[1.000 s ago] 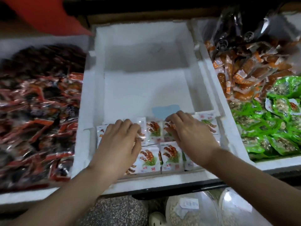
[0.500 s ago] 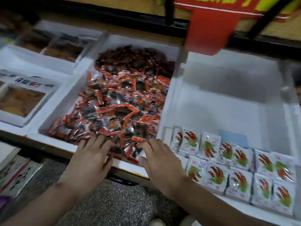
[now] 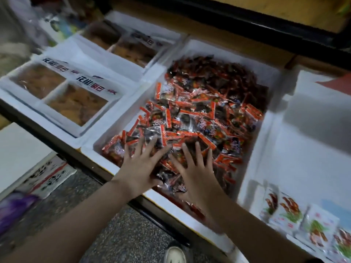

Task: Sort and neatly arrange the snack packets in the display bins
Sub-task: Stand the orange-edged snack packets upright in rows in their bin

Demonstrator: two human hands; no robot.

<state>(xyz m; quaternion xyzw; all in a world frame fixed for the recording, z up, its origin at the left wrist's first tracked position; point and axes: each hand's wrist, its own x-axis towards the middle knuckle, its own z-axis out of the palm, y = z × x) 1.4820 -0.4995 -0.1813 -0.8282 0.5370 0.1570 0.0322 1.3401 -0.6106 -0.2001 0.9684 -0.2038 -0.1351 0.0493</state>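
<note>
Both hands flat, fingers spread wide: left hand [image 3: 141, 168], right hand [image 3: 196, 172] pressing on red-black snack packets [image 3: 199, 114] heaped in middle foam bin [image 3: 273, 76]. White packets [image 3: 290, 215] lined up in next bin right.

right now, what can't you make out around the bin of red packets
Head view: whatever lies under the left hand and right hand, covered by the palms.
Head view: print on the red-and-black packets, smeared by motion blur.
Head view: the row of white packets, cut off by the right and bottom edges.
</note>
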